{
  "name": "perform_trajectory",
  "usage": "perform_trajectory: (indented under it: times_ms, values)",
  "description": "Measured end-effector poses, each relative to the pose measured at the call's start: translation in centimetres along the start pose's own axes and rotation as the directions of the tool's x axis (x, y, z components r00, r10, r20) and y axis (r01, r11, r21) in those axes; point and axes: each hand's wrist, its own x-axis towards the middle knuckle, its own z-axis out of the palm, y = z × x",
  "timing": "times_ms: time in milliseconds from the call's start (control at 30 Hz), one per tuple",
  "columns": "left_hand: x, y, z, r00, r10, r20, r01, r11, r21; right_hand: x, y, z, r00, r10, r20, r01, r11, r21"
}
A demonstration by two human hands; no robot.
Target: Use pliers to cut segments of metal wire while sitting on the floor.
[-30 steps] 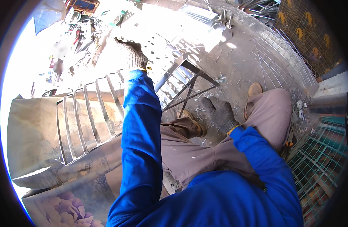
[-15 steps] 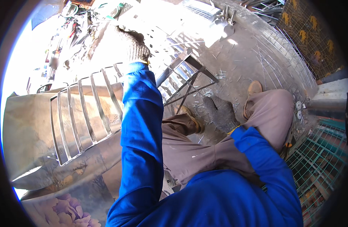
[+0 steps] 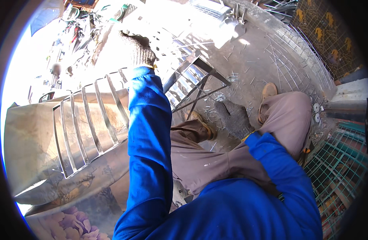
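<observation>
My left hand (image 3: 141, 50), in a knitted grey glove, reaches forward past the far end of a slatted metal frame (image 3: 99, 116). Glare washes out its fingers, so what it touches is hidden. The frame has several flat, slightly bent bars and lies on a patterned sheet-covered surface, partly behind my left sleeve. To the right of that hand stands a dark angle-iron stand (image 3: 210, 70) with crossed braces. My right hand (image 3: 234, 118), gloved in dark grey, hangs beside my right knee with its fingers curled together. Whatever it may hold is hidden.
Short metal pieces (image 3: 234, 77) lie scattered on the concrete floor around my shoes. Green wire mesh (image 3: 338, 164) stands at the right, and thin wire grid (image 3: 286, 66) lies beyond my right foot. Metal bars (image 3: 278, 10) are piled at the far right. Mixed clutter (image 3: 78, 34) fills the far left.
The view has shifted slightly, so the sheet and frame sit a little lower. Both hands keep nearly the same pose.
</observation>
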Motion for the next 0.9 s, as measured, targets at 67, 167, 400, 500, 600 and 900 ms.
perform_trajectory:
  times_ms: [67, 167, 400, 500, 600, 900]
  values:
    - [0.0, 0.0, 0.0, 1.000, -0.002, 0.001, 0.002, 1.000, -0.002, 0.0, -0.1, 0.0, 1.000, 0.003, 0.004, -0.003, 1.000, 0.014]
    - [0.1, 0.0, 0.0, 1.000, -0.003, 0.006, 0.003, 1.000, 0.002, 0.1, -0.1, -0.1, 1.000, 0.010, 0.000, -0.010, 1.000, 0.028]
    - [0.6, 0.1, 0.1, 1.000, -0.006, 0.017, 0.006, 1.000, 0.002, 0.0, -0.2, -0.1, 1.000, -0.016, -0.020, 0.017, 1.000, 0.025]
    - [0.7, 0.0, -0.1, 1.000, -0.007, 0.030, 0.007, 1.000, 0.000, 0.0, -0.2, 0.0, 1.000, 0.024, -0.002, -0.024, 1.000, 0.005]
    - [0.9, 0.0, -0.2, 0.999, -0.007, 0.050, 0.007, 1.000, 0.003, 0.0, -0.1, 0.0, 1.000, 0.000, -0.007, 0.000, 0.999, 0.037]
    - [1.0, 1.4, 0.9, 0.998, 0.014, 0.065, -0.016, 0.999, 0.039, 0.1, -0.3, 0.3, 0.998, -0.004, -0.066, 0.006, 1.000, 0.029]
